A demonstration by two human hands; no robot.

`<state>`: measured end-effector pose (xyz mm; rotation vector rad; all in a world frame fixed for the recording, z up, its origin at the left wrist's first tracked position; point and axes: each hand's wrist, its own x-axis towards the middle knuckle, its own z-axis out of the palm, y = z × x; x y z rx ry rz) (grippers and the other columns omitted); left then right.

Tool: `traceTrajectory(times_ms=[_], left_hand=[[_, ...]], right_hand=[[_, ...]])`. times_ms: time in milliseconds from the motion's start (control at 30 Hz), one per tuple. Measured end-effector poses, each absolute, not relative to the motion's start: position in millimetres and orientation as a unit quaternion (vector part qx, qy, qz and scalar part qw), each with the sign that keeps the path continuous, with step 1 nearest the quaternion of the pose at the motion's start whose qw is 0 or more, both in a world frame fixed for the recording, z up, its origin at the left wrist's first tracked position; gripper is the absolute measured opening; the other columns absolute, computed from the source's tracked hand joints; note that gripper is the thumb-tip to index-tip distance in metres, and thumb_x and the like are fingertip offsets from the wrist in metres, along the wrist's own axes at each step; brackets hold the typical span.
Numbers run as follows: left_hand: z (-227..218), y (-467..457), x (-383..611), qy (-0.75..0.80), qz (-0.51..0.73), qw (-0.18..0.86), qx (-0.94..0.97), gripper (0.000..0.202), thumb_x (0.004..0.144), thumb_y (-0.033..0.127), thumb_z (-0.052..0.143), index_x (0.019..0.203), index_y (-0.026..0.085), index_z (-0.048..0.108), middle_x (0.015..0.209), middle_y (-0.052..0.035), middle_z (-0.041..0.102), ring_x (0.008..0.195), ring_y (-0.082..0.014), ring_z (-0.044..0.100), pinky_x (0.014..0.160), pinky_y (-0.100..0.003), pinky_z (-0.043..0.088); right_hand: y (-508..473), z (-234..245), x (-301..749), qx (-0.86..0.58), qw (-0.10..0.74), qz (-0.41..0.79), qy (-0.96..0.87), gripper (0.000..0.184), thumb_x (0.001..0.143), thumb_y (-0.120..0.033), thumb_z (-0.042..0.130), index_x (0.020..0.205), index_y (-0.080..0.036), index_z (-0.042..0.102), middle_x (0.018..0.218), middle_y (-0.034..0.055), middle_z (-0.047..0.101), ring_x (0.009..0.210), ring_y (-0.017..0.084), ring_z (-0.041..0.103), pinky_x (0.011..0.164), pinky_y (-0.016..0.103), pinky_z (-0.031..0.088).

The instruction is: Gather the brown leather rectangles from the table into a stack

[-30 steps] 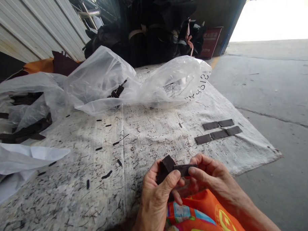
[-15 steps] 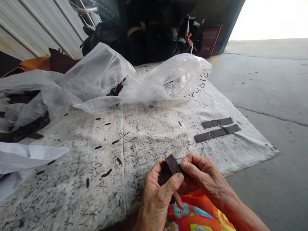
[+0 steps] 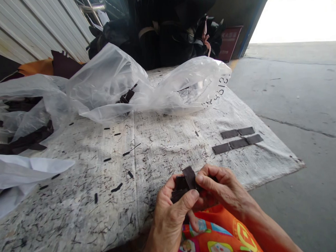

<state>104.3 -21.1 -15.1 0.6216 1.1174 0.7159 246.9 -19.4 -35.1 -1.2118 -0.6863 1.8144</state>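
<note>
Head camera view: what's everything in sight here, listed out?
Stained cloth: one, white with dark specks, centre.
Dark strips: five, dark brown, on the cloth at right, two rows.
Plastic bag: at least one, clear, back of the cloth.
White sheet: one, white, left edge.
Bundles: a heap, black, behind the cloth.
Sign: one, red, back right.
Floor: concrete, grey, right.
Printed fabric: one, orange, below the hands.
Left hand: holding dark pieces.
Right hand: gripping the same pieces.

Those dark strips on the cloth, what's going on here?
A person is pinching a small bunch of dark strips between their left hand and right hand, over orange printed fabric. Five similar strips lie in two rows on a stained white cloth. Beyond them is a clear plastic bag, with more dark pieces caught in its folds.
</note>
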Motion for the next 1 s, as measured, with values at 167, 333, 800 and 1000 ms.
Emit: traceTrajectory(times_ms=[167,333,800,1000], left_hand=[[-17.6,-22.0,107.8,0.517,0.353,0.73,0.275,0.027,0.07,0.028,0.071,0.09,0.015,0.059,0.061,0.0017,0.062,0.036,-0.0021,0.042,0.037,-0.013,0.032],[-15.1,-23.1,111.5,0.537,0.364,0.713,0.266,0.022,0.071,0.025,0.069,0.088,0.015,0.06,0.06,0.0022,0.06,0.037,-0.002,0.04,0.038,-0.013,0.032],[-14.6,-23.7,113.5,0.542,0.389,0.699,0.258,0.019,0.067,0.023,0.071,0.082,0.016,0.06,0.058,0.0034,0.059,0.038,-0.0028,0.038,0.037,-0.014,0.031],[-16.7,-19.0,108.7,0.53,0.387,0.72,0.227,0.023,0.07,0.025,0.07,0.088,0.017,0.059,0.06,0.0028,0.06,0.039,-0.0032,0.041,0.039,-0.014,0.033]], right_hand=[[-19.9,-37.8,242.5,-0.503,0.415,0.707,-0.274,0.044,0.07,-0.056,0.068,0.062,-0.016,0.05,0.048,-0.0019,0.059,0.038,0.007,0.05,0.041,0.019,0.044],[-19.9,-38.3,242.9,-0.499,0.413,0.714,-0.268,0.043,0.072,-0.056,0.067,0.064,-0.017,0.05,0.051,-0.0024,0.059,0.04,0.007,0.053,0.043,0.019,0.046],[-22.3,-39.3,236.2,-0.53,0.438,0.665,-0.292,0.039,0.072,-0.05,0.069,0.061,-0.017,0.051,0.05,-0.003,0.058,0.041,0.008,0.053,0.04,0.018,0.045],[-21.6,-39.7,245.6,-0.471,0.425,0.733,-0.245,0.035,0.074,-0.051,0.068,0.082,-0.018,0.059,0.06,-0.0006,0.067,0.045,0.011,0.061,0.045,0.021,0.049]])
